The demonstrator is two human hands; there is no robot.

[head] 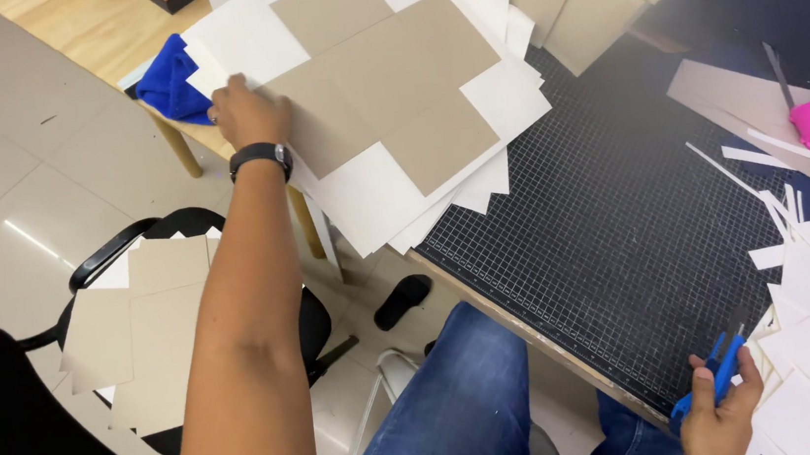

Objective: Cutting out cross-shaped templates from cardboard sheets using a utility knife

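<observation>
fingers (232,94) of left hand (251,114) pressing cardboard stack (380,72), blue cloth (171,80) beside, right hand (720,410) grasping blue scissors (721,375)

Under your left grip (248,111) lies the stack of cut cardboard sheets (382,91), beige and white cross shapes, flat and fanned, overhanging the bench edge. Your right grip (722,407) holds the blue scissors (721,377), pointing away from you.

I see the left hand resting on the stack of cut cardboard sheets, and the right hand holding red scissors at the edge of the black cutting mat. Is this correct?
Not quite: the scissors are blue, not red, as the head view shows. The rest holds: the left hand rests on the cardboard sheets, and the right hand holds the scissors at the edge of the black cutting mat.
</observation>
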